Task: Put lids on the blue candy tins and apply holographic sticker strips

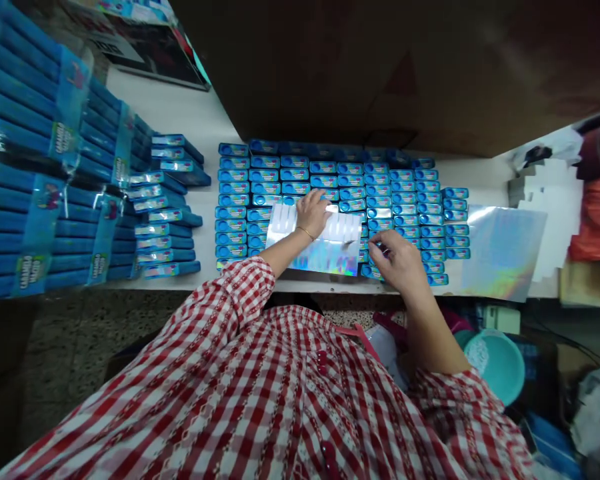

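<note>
My left hand [313,215] lies with fingers stretched out on a shiny holographic sheet [325,252], which shows rows of pale rectangular marks. The sheet rests over rows of small blue boxes [231,225] set side by side on the white table. Just right of the sheet, my right hand [399,259] is closed in a pinch above the boxes. Whatever its fingertips hold, if anything, is too small to make out. A second holographic sheet [505,250] lies farther right, beside the last column of boxes.
Tall stacks of blue packs [10,227] in clear wrap stand at the left, with loose blue boxes [167,243] piled beside them. A large brown carton [380,73] rises behind the rows. White card pieces [550,213] lie at the right; a turquoise basin [513,367] sits below the table.
</note>
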Demonstrator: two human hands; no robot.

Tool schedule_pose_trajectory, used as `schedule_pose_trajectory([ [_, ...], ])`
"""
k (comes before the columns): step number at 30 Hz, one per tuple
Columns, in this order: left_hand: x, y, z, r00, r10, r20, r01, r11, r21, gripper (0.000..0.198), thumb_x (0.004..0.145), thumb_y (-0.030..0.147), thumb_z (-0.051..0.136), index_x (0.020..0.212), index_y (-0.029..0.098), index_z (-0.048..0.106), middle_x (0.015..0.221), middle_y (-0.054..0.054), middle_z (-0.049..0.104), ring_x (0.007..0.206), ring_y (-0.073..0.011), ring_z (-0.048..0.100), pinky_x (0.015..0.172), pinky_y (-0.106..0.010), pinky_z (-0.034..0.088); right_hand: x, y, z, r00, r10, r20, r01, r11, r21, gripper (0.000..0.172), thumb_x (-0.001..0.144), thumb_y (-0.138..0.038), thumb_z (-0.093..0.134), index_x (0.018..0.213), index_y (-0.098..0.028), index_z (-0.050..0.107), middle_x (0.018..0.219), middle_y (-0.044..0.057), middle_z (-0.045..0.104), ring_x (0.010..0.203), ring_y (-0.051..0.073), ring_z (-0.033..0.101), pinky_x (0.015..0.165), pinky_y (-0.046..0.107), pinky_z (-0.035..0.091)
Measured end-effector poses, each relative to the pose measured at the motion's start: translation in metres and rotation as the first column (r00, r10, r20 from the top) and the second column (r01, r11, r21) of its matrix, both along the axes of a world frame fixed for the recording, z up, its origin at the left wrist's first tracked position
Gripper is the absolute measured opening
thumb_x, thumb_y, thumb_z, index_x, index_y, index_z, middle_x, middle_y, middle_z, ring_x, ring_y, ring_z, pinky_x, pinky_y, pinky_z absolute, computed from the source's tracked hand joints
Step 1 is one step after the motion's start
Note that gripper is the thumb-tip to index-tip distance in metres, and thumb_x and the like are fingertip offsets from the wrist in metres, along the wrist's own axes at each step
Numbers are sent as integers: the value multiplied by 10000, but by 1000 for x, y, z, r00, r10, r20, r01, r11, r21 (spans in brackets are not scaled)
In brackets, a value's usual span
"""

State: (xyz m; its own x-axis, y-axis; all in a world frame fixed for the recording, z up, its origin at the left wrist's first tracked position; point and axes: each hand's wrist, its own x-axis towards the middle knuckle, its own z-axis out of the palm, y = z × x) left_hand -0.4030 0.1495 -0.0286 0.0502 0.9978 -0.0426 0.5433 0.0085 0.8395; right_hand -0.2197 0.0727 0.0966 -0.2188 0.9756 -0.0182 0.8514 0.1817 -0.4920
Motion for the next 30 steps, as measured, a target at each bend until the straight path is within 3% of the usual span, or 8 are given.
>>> schedule_pose_trajectory([
  [2, -14, -13, 14, 971, 19, 236, -12, 999, -30, 111, 809, 269, 584, 863, 200, 652, 1181, -87, 589, 1203, -257, 445, 1005, -384, 292, -15, 1, 8, 993, -56, -101, 48, 996, -78, 146, 790, -284, 520, 739, -206, 633, 733, 30, 628, 600, 135, 521, 579, 266, 375],
  [5, -46, -43, 33, 805, 59, 591, 69, 979, -193, 311, 828, 448, 545, 940, 180, 656, 1051, -93, 650, 1033, -217, 564, 886, -327, 403, -44, 7, 1, 930, -184, -318, 98, 958, -270, 166, 744, -336, 567, 677, -194, 621, 572, -10, 562, 497, 107, 478, 493, 241, 341],
  [9, -93, -85, 41, 609, 193, 770, 115, 938, -326, 470, 702, 514, 670, 1023, 173, 639, 1029, -89, 656, 945, -176, 593, 777, -270, 440, -92, 9, -20, 777, -360, -516, 48, 852, -521, 223, 659, -400, 653, 637, -182, 607, 483, -39, 518, 431, 91, 471, 409, 206, 330],
  [12, -126, -108, 37, 611, 325, 722, -55, 927, -371, 434, 617, 371, 767, 977, 158, 652, 862, -41, 648, 813, -130, 590, 752, -255, 445, -132, 4, -38, 704, -427, -567, -24, 784, -620, 271, 583, -423, 715, 617, -180, 599, 449, -50, 503, 384, 73, 425, 362, 191, 279],
  [16, -175, -135, 23, 615, 504, 607, -276, 858, -433, 351, 622, 293, 740, 928, 144, 653, 671, 19, 586, 638, -95, 541, 664, -242, 447, -192, -9, -73, 670, -471, -573, -74, 726, -683, 338, 521, -471, 747, 600, -181, 592, 443, -56, 495, 370, 67, 395, 367, 201, 263],
  [22, -237, -159, -10, 658, 635, 405, -496, 770, -401, 305, 645, 199, 679, 937, 134, 619, 579, 46, 569, 591, -104, 552, 667, -245, 443, -266, -24, -121, 837, -285, -468, -11, 845, -535, 261, 654, -430, 652, 634, -170, 645, 545, -28, 568, 517, 109, 484, 524, 235, 352],
  [25, -249, -159, -25, 718, 628, 300, -525, 771, -360, 292, 678, 153, 633, 967, 117, 612, 588, 28, 603, 620, -123, 583, 707, -257, 448, -279, -25, -131, 926, -180, -332, 4, 884, -468, 211, 708, -361, 620, 683, -159, 676, 622, 1, 622, 601, 132, 529, 599, 249, 370],
  [30, -253, -153, -38, 803, 576, 154, -515, 800, -309, 309, 720, 158, 604, 1025, 108, 612, 632, 2, 637, 659, -141, 604, 732, -264, 453, -285, -25, -133, 987, -105, -124, 41, 899, -437, 215, 771, -333, 572, 767, -161, 700, 710, 32, 668, 661, 157, 561, 647, 261, 391],
])
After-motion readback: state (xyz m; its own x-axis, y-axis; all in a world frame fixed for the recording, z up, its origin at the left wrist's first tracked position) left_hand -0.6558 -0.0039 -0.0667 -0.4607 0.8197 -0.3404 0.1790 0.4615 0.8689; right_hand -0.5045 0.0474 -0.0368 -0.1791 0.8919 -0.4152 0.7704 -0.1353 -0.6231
